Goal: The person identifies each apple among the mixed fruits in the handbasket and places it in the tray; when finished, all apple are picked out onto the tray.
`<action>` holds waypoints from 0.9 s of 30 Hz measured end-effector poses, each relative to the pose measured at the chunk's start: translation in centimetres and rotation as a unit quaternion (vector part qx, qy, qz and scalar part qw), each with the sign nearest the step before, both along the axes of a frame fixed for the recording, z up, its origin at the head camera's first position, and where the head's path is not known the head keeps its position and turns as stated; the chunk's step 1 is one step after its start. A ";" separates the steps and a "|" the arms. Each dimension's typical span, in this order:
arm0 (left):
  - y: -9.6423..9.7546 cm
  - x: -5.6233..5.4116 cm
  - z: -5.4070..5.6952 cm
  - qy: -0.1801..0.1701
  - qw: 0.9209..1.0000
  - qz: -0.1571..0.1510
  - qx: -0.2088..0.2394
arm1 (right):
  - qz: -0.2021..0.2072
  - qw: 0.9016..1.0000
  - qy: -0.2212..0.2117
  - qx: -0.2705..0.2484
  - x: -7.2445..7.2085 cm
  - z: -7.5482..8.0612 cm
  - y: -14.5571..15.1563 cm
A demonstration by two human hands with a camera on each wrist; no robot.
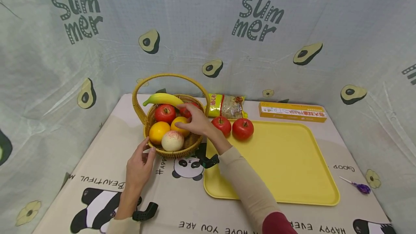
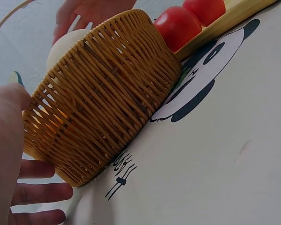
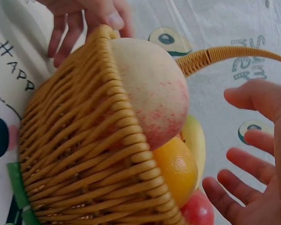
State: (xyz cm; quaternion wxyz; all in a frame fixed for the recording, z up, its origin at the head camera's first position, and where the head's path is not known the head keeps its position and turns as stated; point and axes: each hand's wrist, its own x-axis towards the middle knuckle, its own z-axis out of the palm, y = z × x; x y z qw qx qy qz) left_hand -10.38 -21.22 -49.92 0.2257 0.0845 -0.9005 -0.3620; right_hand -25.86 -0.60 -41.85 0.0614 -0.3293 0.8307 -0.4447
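Observation:
A wicker basket with a tall handle holds a banana, two oranges, a pale peach and two red round fruits. Over the basket's right side hovers my right hand, fingers spread and loosely bent. It partly hides one orange and the farther red fruit; the right wrist view shows nothing in its grasp. My left hand is at the basket's front left rim, its fingers extended along the outside of the wicker.
Right of the basket lies a yellow tray, with two more red fruits at its far left corner. Behind are a snack bag and a long orange pasta box. A purple-ended stick lies far right.

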 end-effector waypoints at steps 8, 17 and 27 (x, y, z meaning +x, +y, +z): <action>-0.1 0.0 0.2 0.004 1.000 -0.001 0.002 | -0.049 0.999 0.007 0.017 -1.4 0.5 -0.9; -0.1 0.1 0.1 -0.006 1.000 -0.001 0.005 | -0.135 0.990 -0.038 0.015 -2.2 0.5 -1.9; -0.3 0.1 0.1 -0.003 1.000 -0.006 0.006 | -0.230 0.972 -0.050 0.017 -2.7 -0.3 -3.2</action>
